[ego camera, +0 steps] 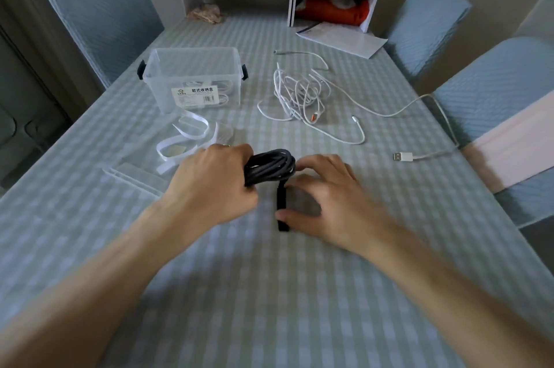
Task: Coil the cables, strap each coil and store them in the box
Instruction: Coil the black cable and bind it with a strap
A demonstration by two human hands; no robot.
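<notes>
Head view. I took the dark coil (271, 166) as landmark; it sat near the middle of the worktop (269, 292), held at its left side by my left hand (214, 185), fingers curled round the bundled loops. A black strap (282, 207) ran from under the coil's near edge straight toward me, long axis roughly fore-and-aft. My right hand (325, 197) lay just right of the coil, thumb pinning the strap's near end, fingers loosely bent and touching the coil's right side. Judgement: the right hand was the nearer to the strap's free end, so the wrap over the coil should fall to it.

Beyond the coil and to its left stood the clear box (195, 80), coiled white cable dimly visible inside. Beyond and right lay the loose white cables (302, 95), uncoiled. White straps (186, 140) lay between box and coil.
</notes>
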